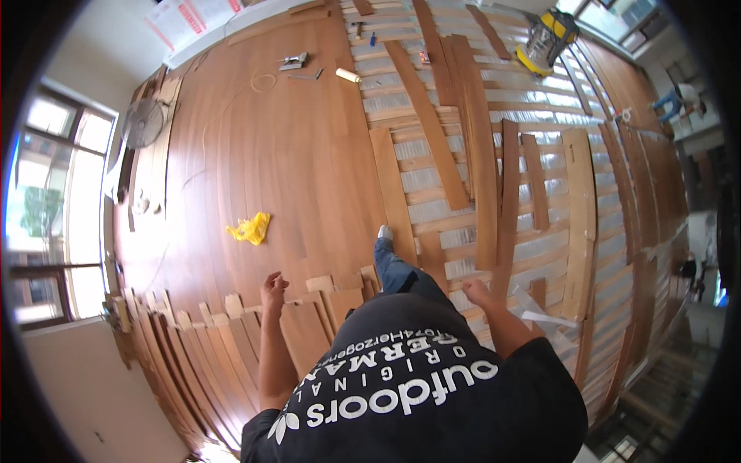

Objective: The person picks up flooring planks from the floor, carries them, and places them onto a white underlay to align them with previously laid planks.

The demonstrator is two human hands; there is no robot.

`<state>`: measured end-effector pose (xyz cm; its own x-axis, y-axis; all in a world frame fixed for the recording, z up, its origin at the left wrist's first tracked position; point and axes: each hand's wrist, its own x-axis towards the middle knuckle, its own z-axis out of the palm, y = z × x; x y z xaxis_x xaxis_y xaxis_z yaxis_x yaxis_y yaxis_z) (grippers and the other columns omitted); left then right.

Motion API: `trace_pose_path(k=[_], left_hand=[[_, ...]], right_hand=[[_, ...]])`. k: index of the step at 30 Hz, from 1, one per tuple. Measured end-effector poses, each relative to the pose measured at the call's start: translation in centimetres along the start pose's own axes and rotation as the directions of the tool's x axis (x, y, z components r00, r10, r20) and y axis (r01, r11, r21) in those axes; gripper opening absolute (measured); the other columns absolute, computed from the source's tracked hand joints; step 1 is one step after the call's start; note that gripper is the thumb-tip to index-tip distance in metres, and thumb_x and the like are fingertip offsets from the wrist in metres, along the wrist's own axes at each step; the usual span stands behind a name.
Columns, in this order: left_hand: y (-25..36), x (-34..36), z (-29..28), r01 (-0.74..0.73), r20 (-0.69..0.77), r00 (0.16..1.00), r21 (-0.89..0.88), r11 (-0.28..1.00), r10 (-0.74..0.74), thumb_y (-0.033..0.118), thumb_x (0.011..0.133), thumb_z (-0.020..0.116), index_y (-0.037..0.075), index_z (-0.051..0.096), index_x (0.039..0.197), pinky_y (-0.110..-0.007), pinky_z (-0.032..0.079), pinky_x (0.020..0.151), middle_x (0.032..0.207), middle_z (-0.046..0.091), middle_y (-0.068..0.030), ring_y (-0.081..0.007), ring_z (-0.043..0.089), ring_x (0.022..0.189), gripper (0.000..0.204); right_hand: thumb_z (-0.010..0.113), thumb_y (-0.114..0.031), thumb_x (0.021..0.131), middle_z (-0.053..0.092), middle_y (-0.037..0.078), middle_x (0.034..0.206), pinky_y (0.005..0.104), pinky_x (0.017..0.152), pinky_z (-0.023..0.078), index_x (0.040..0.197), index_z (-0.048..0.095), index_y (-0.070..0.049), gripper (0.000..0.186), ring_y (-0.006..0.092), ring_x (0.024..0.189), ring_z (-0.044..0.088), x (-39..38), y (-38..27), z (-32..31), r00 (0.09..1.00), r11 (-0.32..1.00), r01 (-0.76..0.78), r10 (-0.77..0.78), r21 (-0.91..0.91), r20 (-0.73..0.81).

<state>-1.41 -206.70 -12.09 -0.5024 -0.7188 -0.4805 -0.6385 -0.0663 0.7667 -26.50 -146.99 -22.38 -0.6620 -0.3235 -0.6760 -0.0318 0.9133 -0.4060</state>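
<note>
My left hand [274, 288] hangs in the air over the near part of the floor, fingers loosely bent and apart, with nothing seen in it. The nearest things to it are the stacked wooden floorboards [297, 332] at lower left and a crumpled yellow plastic bag [251, 228] on the finished floor beyond. On the other side, my right hand [475, 291] is curled closed above the open battens, and I see nothing in its fingers. Loose planks [475, 185] lie ahead of it. One of my feet [384, 231] stands forward at the edge of the laid boards.
Laid wooden flooring [270, 154] spans the left. To the right, battens [432, 162] over silvery sheeting carry scattered planks. A yellow-black vacuum [546, 42], a nail gun [294, 60], a hammer [357, 31] and a fan [145, 123] stand or lie farther off. Another person [681, 100] is at far right.
</note>
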Motion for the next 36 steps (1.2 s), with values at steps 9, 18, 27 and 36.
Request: trace_pose_path(k=[9,18,27,36], left_hand=[[4.2,13.7,16.1,-0.581,0.516,0.740,0.170,0.796,0.431,0.015,0.089,0.062,0.009,0.065,0.106,-0.036,0.054,0.072,0.097,0.066,-0.0133,-0.0247,0.066,0.086,0.018],[28.3,32.9,20.2,-0.770,0.857,0.468,0.276,0.575,0.217,0.015,0.090,0.060,0.005,0.065,0.103,-0.038,0.053,0.074,0.093,0.065,-0.0161,-0.0285,0.066,0.085,0.017],[41.1,52.2,28.1,-0.943,0.943,0.250,0.288,0.165,-0.217,0.021,0.089,0.058,0.008,0.064,0.103,-0.039,0.052,0.077,0.093,0.066,-0.0154,-0.0302,0.065,0.086,0.020],[48.2,52.8,30.7,-0.986,0.965,0.166,0.154,-0.071,-0.205,0.038,0.092,0.054,0.007,0.063,0.080,-0.043,0.049,0.072,0.078,0.059,-0.0160,-0.0361,0.060,0.080,0.034]], right_hand=[[0.055,-0.026,0.087,0.065,0.018,0.081,0.0485,0.069,0.048,0.091,0.066,-0.006,0.023,0.0420,0.075,0.060,18.6,-14.3,-9.3,0.904,0.930,0.279,-0.171,0.239,-0.391],[0.055,-0.029,0.088,0.065,0.020,0.098,0.0454,0.079,0.050,0.101,0.063,-0.005,0.028,0.0337,0.093,0.063,24.4,-28.6,-11.3,0.973,0.870,0.141,-0.035,0.472,-0.227],[0.044,-0.028,0.095,0.063,0.024,0.095,0.0494,0.081,0.048,0.094,0.061,-0.003,0.030,0.0402,0.093,0.059,26.9,-41.8,-11.2,0.752,0.619,-0.443,0.651,0.649,-0.107],[0.047,-0.033,0.094,0.067,0.019,0.095,0.0462,0.081,0.049,0.098,0.067,-0.007,0.032,0.0387,0.093,0.063,28.0,-50.9,-4.6,0.778,0.280,-0.251,0.628,0.927,0.020]])
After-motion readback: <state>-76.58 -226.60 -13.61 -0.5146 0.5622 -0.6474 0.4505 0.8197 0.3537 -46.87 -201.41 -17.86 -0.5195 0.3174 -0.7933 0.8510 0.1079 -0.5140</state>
